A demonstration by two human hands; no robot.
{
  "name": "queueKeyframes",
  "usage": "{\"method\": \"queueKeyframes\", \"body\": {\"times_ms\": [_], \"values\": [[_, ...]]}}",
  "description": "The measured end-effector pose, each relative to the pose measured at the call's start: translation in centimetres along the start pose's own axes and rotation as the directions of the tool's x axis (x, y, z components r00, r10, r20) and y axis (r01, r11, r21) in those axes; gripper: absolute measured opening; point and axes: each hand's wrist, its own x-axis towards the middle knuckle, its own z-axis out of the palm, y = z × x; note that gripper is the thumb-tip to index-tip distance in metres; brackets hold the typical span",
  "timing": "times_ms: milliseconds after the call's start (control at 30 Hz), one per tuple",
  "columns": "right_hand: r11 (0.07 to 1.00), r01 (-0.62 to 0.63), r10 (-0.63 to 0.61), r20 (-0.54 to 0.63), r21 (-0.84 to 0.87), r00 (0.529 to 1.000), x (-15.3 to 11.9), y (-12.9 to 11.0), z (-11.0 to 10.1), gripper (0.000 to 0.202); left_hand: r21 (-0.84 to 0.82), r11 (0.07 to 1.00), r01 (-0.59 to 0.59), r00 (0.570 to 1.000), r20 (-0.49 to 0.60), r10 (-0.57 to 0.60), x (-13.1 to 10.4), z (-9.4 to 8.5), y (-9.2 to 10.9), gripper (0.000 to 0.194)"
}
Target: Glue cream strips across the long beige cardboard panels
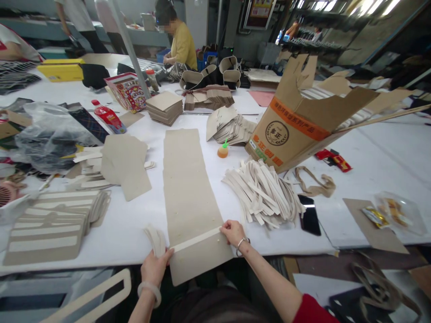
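Across the near part of a long grey-beige board panel (186, 179) lies a narrow white strip (198, 239). My right hand (233, 233) pinches the strip's right end at the panel's edge. At the left end, my left hand (155, 267) holds the strip between thumb and finger, and a small bunch of white strips (156, 240) sticks up from the same hand. The panel seems to be several overlapping sheets, its near edge jutting over the table's front. Right of it lies a heap of loose white strips (264, 190). A small glue bottle (222, 150) with a green tip stands behind.
Stacked panels with white strips (50, 224) lie at the left, near cut board pieces (126, 163). A large cardboard box (289, 121) stands back right; a phone (310, 215) lies beside the heap. A red bottle (108, 117) and board stacks (164, 108) sit farther back. A co-worker (183, 42) sits beyond.
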Motion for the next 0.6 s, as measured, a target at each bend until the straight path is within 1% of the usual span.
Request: {"method": "queueKeyframes", "body": {"times_ms": [100,200,333,600], "values": [[1.000,0.006,-0.006,0.019,-0.015,1.000,-0.09,-0.10,-0.07,0.013,-0.065,0.998,-0.014,0.999,0.049,0.017,-0.36,-0.29,0.41,0.036],[0.999,0.015,-0.014,0.036,-0.030,0.999,-0.12,-0.24,-0.14,0.014,-0.064,0.998,-0.018,0.999,0.034,0.021,-0.56,-0.37,0.65,0.031],[0.999,0.029,-0.027,0.048,-0.046,0.998,-0.15,-0.39,-0.22,0.016,-0.072,0.997,-0.005,1.000,0.009,0.005,-0.55,-0.29,0.61,0.030],[0.996,0.026,-0.021,0.060,-0.082,0.998,-0.37,-0.64,-0.46,0.016,-0.076,0.997,-0.007,1.000,0.005,0.007,-0.84,-0.49,0.82,0.026]]}}
